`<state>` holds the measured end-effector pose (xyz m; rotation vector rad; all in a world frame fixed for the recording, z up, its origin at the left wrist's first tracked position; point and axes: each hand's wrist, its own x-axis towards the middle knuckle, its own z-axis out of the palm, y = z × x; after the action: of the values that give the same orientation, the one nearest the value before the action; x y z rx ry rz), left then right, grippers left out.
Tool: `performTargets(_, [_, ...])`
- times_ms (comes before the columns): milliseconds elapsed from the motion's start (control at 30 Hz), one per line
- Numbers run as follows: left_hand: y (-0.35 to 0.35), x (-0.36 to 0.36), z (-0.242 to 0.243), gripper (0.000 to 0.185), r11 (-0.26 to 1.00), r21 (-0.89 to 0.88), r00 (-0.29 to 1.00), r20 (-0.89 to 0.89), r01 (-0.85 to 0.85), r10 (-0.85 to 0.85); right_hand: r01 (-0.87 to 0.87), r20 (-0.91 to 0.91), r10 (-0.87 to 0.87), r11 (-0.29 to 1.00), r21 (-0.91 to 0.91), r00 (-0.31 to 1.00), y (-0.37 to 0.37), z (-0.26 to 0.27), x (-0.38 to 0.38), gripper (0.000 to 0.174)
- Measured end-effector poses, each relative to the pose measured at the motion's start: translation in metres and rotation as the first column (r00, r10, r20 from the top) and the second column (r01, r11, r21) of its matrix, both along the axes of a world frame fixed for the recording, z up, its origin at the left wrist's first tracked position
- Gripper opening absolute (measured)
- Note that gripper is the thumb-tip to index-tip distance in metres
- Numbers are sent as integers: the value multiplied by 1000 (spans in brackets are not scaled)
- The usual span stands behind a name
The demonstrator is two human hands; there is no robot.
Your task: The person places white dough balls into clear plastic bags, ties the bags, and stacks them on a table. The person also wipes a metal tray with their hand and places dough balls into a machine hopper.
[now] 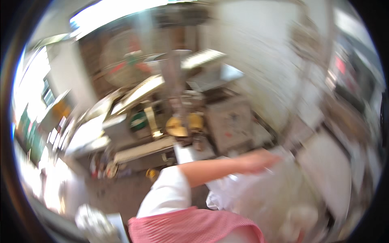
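My left arm, in a white sleeve, reaches across to the right in the head view. My left hand [263,161] is blurred at the upper edge of a large translucent plastic bag [258,194]; whether its fingers grip the plastic cannot be told. Pale, indistinct contents show through the bag. I cannot make out my right hand. A pink garment [194,226] covers my front at the bottom. Beyond my forearm stands a machine with an upright metal column [174,79] and yellow round parts [177,126] near its lower end.
Motion blurs everything. A fan [129,60] stands behind cluttered metal pieces. Right of the column is a grey-brown boxy panel [231,124]. A pale, rounded board-like thing [328,170] is at the right. White crumpled material [94,223] lies at lower left.
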<state>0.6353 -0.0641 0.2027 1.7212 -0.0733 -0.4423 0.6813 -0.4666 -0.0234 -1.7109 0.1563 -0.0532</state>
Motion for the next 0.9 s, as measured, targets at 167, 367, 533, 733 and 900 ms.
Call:
performTargets(167, [-15, -23, 0, 49, 988, -106, 993, 30, -111, 115, -276, 226, 410, 847, -455, 884, 170, 2, 28, 45])
performTargets(367, [-27, -63, 11, 51, 972, 235, 952, 290, 27, -96, -321, 278, 543, 758, -568, 792, 229, -16, 15, 44])
performTargets(533, [8, -86, 13, 30, 874, 459, 670, 701, -162, -244, -338, 328, 587, 747, -572, 740, 240, -12, -16, 43])
performTargets(733, [102, -84, -9, 30, 776, -90, 554, 649, -625, 521, -687, 89, 854, 471, -553, 513, 226, 87, -87, 39])
performTargets(900, [184, -188, 41, 33, 532, -325, 307, 541, -782, 783, -903, 555, 742, 157, 401, 376, 179, 123, -98, 31])
